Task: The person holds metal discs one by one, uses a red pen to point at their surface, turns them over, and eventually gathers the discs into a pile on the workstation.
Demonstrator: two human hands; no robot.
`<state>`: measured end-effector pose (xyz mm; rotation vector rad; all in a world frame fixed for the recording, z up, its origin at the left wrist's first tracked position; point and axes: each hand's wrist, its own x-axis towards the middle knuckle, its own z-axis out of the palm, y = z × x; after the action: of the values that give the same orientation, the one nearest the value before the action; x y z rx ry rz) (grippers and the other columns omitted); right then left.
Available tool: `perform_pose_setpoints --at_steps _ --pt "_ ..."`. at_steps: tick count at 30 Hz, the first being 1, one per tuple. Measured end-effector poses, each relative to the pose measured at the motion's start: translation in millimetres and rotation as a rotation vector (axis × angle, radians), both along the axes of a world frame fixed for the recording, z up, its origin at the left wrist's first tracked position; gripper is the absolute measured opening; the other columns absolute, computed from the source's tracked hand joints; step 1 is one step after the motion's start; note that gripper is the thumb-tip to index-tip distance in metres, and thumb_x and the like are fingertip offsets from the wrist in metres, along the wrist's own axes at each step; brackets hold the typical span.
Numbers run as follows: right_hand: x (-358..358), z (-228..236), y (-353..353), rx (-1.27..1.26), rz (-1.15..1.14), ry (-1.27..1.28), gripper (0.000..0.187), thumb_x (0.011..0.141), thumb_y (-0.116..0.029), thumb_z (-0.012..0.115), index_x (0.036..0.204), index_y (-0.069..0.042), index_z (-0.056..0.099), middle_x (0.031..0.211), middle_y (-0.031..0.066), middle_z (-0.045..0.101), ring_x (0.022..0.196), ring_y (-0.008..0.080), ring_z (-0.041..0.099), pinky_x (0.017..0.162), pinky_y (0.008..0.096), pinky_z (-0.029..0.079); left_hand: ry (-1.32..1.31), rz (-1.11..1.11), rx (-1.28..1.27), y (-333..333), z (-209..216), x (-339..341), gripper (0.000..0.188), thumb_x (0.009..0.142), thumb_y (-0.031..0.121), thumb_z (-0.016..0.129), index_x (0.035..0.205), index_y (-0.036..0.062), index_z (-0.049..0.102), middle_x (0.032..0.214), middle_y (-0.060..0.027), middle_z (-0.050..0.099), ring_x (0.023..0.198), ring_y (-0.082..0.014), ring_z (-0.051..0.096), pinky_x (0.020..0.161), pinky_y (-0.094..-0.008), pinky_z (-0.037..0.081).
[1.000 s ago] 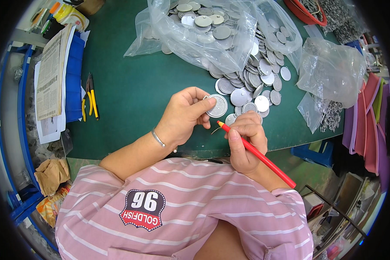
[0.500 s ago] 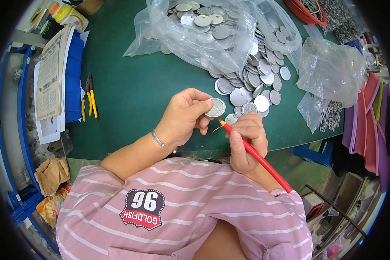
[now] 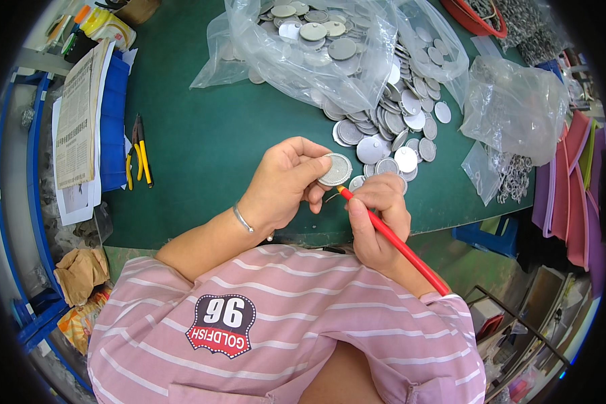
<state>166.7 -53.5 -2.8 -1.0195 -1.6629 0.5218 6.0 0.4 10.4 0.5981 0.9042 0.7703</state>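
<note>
A round silver-grey metal disc (image 3: pixel 337 170) with a raised rim is pinched between the thumb and fingers of my left hand (image 3: pixel 286 178). My right hand (image 3: pixel 382 219) is closed around a long red pencil (image 3: pixel 411 254). The pencil's pale tip meets the lower edge of the disc, or lies just beside it; I cannot tell whether they touch. Beyond my hands, many similar metal discs (image 3: pixel 384 121) spill in a loose pile out of a clear plastic bag (image 3: pixel 316 67). A few of them lie close to the fingers of my right hand.
Yellow-handled pliers (image 3: pixel 140 155) lie on the green table (image 3: pixel 195 141) at the left, beside a blue bin (image 3: pixel 116 121) with papers against it. To the right are another clear bag (image 3: pixel 512 108) and small metal clasps (image 3: pixel 516 178). A red basin (image 3: pixel 475 17) stands far right.
My right hand has shifted slightly left and up, bringing the pencil's tip to the disc's lower edge. The left hand has stayed nearly still, the disc tilting a little.
</note>
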Motion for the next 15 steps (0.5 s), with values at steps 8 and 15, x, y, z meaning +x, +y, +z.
perform_pose_setpoints --at_steps 8,15 --pt "-0.4 1.0 -0.1 0.091 0.007 0.084 0.015 0.075 0.001 0.062 0.085 -0.003 0.052 0.076 0.0092 0.058 0.07 0.024 0.052 0.068 0.0361 0.037 -0.032 -0.009 -0.037 0.2 -0.8 -0.8 0.017 0.088 0.012 0.056 0.095 -0.0022 0.049 0.079 -0.0098 0.06 0.051 -0.0073 0.048 0.04 -0.0226 0.043" --pt "1.4 1.5 0.2 0.006 0.002 -0.022 0.015 0.074 0.002 0.061 0.085 -0.003 0.052 0.075 0.0082 0.058 0.067 0.0235 0.051 0.068 0.0365 0.037 0.017 -0.026 0.045 -0.4 5.2 0.5 0.015 0.087 0.009 0.056 0.095 -0.0021 0.049 0.077 -0.0099 0.06 0.048 -0.0079 0.049 0.04 -0.0223 0.043"
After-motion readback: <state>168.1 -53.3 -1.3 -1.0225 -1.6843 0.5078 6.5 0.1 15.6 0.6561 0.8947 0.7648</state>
